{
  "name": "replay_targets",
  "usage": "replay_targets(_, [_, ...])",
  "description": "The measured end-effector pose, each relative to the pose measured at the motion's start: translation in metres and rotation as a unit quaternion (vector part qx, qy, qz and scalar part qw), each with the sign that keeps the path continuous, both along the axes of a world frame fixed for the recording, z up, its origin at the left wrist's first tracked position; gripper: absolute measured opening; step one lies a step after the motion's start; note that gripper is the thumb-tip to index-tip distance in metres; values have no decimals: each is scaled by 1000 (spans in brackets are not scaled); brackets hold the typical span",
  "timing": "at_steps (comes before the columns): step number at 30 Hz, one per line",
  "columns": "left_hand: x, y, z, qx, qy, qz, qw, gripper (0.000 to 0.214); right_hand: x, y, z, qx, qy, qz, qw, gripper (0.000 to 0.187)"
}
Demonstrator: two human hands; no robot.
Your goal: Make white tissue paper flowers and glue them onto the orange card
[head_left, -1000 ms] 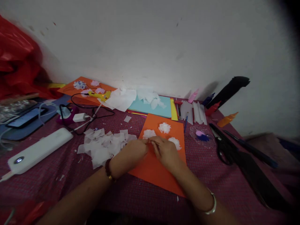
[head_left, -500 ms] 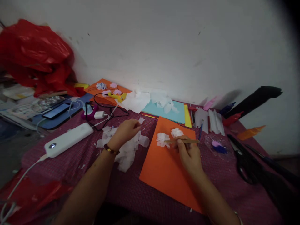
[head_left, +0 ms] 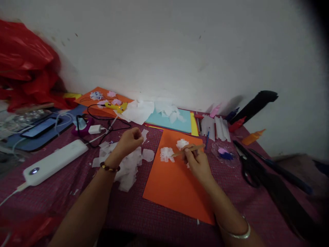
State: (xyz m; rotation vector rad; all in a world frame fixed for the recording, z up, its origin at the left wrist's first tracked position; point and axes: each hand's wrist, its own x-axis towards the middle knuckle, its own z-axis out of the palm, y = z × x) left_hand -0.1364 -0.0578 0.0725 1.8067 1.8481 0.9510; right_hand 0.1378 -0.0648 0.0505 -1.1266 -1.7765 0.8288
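My right hand [head_left: 196, 161] grips a flat wooden craft stick [head_left: 196, 148] above an orange sheet [head_left: 177, 192]. The stick's left end meets the edge of a ruffled white paper flower [head_left: 167, 154]; a second white flower [head_left: 182, 143] sits just behind my fingers. Over to the left, my left hand [head_left: 130, 141] is closed in a pinch, and a small piece of white tissue paper [head_left: 145, 134] shows at its fingertips. Beneath that wrist lies a loose pile of white tissue pieces [head_left: 128, 173].
Left are a white power bank [head_left: 56, 163], cables and a yellow glue gun [head_left: 119, 107]. At the back lie white paper [head_left: 140, 111] and a light-blue sheet [head_left: 177, 124]. Right are glue sticks [head_left: 222, 129], paint bottles [head_left: 253, 137], a paint palette [head_left: 224, 154] and black scissors [head_left: 250, 168].
The view has turned slightly right, so everything sits further left. The stick now slants, its left end lower, by the left flower. More of the paper at my left fingertips shows.
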Motion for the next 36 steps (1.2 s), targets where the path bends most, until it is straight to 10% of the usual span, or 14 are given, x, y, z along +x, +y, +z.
replay_targets(7, [36,-8,-2,-55,-254,-131,957,11,0,1,0,52,-149,2,987,23])
replay_targets(15, [73,-27,-11,-173,-184,-259,932,14,-1,3,0,75,-180,-23,980,26])
replay_targets(23, [100,-26,-30,-88,86,-118,985,14,2,1,10,73,-177,-51,980,26])
replay_targets(36, [97,-28,-22,-57,161,-97,981,11,-6,-3,2,84,-167,-37,982,25])
